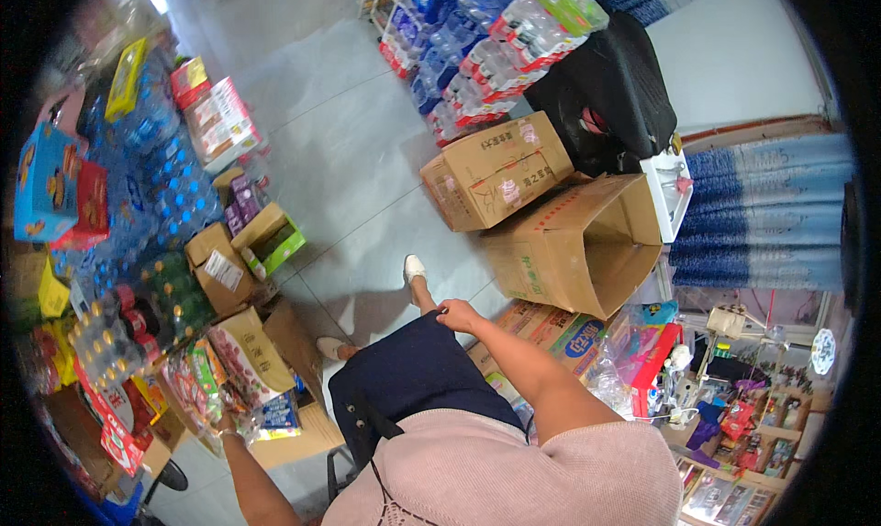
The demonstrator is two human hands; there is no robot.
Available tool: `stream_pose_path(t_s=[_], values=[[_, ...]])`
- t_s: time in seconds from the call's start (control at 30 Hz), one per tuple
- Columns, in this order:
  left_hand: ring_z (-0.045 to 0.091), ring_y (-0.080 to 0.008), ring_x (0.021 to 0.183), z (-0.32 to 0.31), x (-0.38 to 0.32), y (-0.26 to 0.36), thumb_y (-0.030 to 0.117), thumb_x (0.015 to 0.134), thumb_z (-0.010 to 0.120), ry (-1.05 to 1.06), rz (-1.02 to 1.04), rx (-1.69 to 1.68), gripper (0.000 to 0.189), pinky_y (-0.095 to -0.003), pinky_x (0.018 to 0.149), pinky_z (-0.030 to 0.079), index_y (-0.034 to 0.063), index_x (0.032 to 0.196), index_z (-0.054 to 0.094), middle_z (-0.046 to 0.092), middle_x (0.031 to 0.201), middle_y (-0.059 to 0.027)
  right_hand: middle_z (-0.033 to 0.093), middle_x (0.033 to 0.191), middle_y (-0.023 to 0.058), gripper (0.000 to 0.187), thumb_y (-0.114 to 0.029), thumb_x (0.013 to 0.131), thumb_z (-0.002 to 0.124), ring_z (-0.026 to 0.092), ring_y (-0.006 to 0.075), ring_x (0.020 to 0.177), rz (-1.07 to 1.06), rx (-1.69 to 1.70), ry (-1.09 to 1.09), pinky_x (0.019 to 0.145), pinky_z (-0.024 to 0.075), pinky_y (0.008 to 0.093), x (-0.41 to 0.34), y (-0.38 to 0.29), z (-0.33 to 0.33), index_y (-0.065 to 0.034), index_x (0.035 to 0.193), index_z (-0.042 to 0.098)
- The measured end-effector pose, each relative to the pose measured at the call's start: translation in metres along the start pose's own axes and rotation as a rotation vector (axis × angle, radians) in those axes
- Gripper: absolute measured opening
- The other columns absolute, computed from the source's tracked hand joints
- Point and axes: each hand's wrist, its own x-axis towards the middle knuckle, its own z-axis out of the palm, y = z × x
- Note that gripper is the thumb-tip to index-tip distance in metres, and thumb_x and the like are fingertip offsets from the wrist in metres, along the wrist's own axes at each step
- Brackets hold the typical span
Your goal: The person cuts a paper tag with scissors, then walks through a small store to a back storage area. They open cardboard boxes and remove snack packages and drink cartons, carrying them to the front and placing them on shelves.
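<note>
My right hand [460, 317] pinches the hem of the dark navy skirt [420, 367] near my knee. On the other side, my left hand [227, 423] reaches down among plastic snack packets [199, 381] in a cardboard carton; its fingers are partly hidden, so its grip cannot be made out. Beside that hand stands a carton with red fruit printed on it [251, 357], and blue packets [279, 412] lie close by.
Bottled-drink packs [182, 182] and cartons crowd the left. An open cardboard box [571, 250] and a closed one [499, 171] stand right of the tiled floor [337, 147]. Wrapped bottle packs [482, 65] are stacked beyond. A cluttered sewing machine area [688, 388] is at lower right.
</note>
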Motion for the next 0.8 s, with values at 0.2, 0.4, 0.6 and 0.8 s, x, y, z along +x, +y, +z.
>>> stream_pose_path(t_s=[0.2,0.4,0.6,0.8], values=[[0.06,-0.0235,0.082,0.008,-0.04,0.057,0.037,0.086,0.059,0.119,0.006,0.366,0.041,-0.0384,0.074,0.049,-0.0006,0.1,0.067,0.064,0.092,-0.0115,0.068,0.104,0.0185,0.035,-0.026,0.076,0.068,0.063,0.0333,0.1,0.074,-0.006,0.008,0.09,0.049,0.0396,0.037,0.093,-0.062,-0.0056,0.104,0.069],[0.064,-0.0283,0.088,0.093,-0.098,0.169,0.038,0.083,0.062,0.182,0.25,0.638,0.044,-0.0415,0.079,0.05,-0.0024,0.1,0.067,0.068,0.099,-0.0164,0.066,0.106,0.0199,0.036,-0.023,0.076,0.065,0.062,0.0337,0.102,0.128,0.124,0.112,0.091,0.0484,0.0397,0.117,0.179,-0.14,-0.0027,0.105,0.067],[0.061,-0.017,0.09,0.351,-0.24,0.29,0.012,0.084,0.067,-0.416,0.52,0.492,0.037,-0.0295,0.081,0.049,-0.0017,0.118,0.059,0.066,0.103,-0.0098,0.066,0.105,0.0202,0.032,-0.013,0.079,0.053,0.062,0.038,0.1,0.212,0.308,0.279,0.088,0.0489,0.045,0.221,0.247,-0.235,-0.0028,0.106,0.067],[0.061,-0.0146,0.094,0.588,-0.454,0.385,0.008,0.092,0.06,-1.029,0.527,0.613,0.03,-0.0274,0.08,0.049,-0.0012,0.12,0.058,0.066,0.107,-0.0068,0.051,0.134,0.0159,0.038,-0.017,0.083,0.053,0.048,0.0317,0.125,0.158,0.154,0.115,0.101,0.0403,0.047,0.316,0.29,-0.302,-0.0035,0.118,0.06]])
